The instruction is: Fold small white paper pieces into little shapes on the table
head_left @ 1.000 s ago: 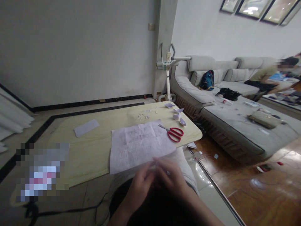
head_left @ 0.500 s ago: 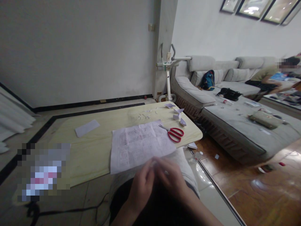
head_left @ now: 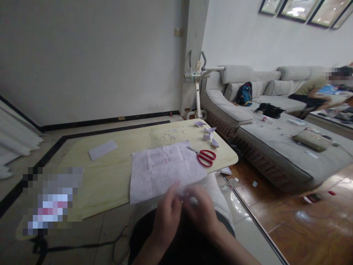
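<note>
My left hand (head_left: 169,208) and my right hand (head_left: 201,208) meet above my lap, just off the table's near edge. Fingers of both are curled and pinched close together around something small and pale, blurred and mostly covered. Just beyond them a creased printed sheet of paper (head_left: 160,169) lies flat, its near edge reaching my lap. Red-handled scissors (head_left: 206,157) rest at the sheet's right side, with the blade tips over the paper. Several small folded paper pieces (head_left: 208,136) stand at the table's far right. Thin paper scraps (head_left: 169,137) are scattered behind the sheet.
On the pale wooden table (head_left: 110,180), a folded white paper (head_left: 103,149) lies left, near a pixelated object (head_left: 52,202). A grey sofa (head_left: 275,147) stands right, holding a backpack (head_left: 245,94) and bags. A person (head_left: 311,90) sits at its far end. A cable (head_left: 82,247) runs on the floor.
My fingers have shifted: the right hand's fingers are curled more and the left fingertips reach slightly higher. The things on the table have not moved.
</note>
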Tool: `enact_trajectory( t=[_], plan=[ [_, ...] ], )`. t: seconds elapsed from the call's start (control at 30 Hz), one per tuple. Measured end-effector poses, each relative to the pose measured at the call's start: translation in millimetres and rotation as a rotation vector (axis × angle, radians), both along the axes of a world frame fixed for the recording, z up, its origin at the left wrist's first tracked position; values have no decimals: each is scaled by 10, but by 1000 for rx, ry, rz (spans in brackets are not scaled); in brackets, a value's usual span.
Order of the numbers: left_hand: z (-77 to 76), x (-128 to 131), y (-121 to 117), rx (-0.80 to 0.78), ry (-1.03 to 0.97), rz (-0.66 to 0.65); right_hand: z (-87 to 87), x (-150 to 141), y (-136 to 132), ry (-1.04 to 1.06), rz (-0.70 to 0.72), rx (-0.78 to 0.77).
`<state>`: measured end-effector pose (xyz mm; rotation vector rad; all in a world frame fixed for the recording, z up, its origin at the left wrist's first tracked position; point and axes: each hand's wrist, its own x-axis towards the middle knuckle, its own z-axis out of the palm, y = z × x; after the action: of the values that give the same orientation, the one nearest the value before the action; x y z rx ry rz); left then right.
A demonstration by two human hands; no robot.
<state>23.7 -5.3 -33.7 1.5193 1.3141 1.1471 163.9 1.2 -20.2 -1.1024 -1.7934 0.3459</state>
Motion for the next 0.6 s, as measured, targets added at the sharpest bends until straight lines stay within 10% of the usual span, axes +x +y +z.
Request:
enact_trajectory(
  t=[0.6],
  plan=[
    [354, 3, 37, -447, -465, -61, 66, 48, -3, 26, 98, 20]
  ],
)
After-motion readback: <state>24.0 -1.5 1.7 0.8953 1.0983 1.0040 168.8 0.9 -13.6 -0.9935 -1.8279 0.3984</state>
